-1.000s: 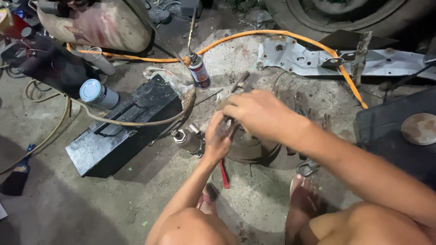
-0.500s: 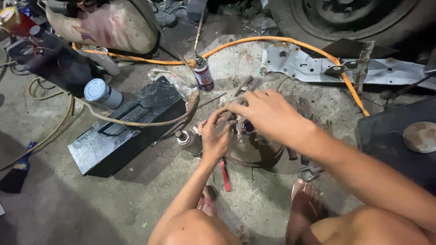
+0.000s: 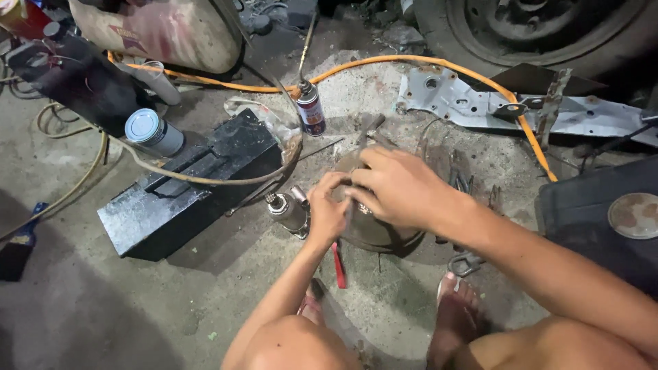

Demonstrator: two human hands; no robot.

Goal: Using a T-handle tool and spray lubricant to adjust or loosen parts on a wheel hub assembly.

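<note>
Item: round rusty metal part (image 3: 373,233) on the concrete floor (image 3: 205,301), straight ahead between my feet.

I see both hands meeting on its top; left hand (image 3: 327,214) curled at the near-left rim, right hand (image 3: 401,188) draped over the centre, fingers bent. Actual grip: cannot tell. Long axis: none visible.

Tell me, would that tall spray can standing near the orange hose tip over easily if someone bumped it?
Probably yes. The spray can stands upright, tall and narrow on gritty, uneven concrete floor, so a nudge near its top would likely topple it. Being round, it would then tend to roll, perhaps until the orange hose stopped it. It looks like rigid metal, so unlikely to break.
</note>
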